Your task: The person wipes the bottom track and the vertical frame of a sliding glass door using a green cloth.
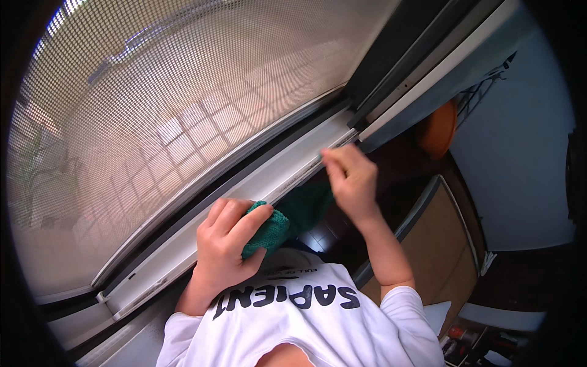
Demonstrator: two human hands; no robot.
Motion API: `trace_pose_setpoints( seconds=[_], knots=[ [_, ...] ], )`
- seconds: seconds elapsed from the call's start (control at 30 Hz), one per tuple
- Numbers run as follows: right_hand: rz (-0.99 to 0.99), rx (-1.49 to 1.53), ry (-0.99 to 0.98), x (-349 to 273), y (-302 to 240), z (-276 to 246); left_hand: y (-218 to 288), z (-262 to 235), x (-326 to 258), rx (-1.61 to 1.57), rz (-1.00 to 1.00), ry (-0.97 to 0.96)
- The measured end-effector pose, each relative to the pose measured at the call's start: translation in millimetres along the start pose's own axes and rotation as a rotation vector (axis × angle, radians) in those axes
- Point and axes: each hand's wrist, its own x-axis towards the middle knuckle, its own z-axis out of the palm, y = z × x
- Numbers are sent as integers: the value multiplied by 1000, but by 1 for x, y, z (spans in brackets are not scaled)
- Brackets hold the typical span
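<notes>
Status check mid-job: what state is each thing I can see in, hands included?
Green cloth: bunched up.
Left hand: closed around the green cloth.
White ledge: dark marks along the edge nearest the person.
Right hand: fingers curled at that edge, slightly blurred; whether it holds anything, I cannot tell.
Mesh screen: see-through.
White shirt: worn, creased.

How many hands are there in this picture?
2: the left hand is holding a green cloth, and the right hand is by the white window frame.
</notes>
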Motion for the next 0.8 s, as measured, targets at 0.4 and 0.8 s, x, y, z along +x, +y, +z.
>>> trace_pose_setpoints(
  seconds=[0.4,0.8],
  knots=[
    [-222,-125,-40,-3,2,-1,0,0,2,2,29,-25],
    [12,-112,47,9,26,-17,0,-4,2,36,54,-51]
  ],
)
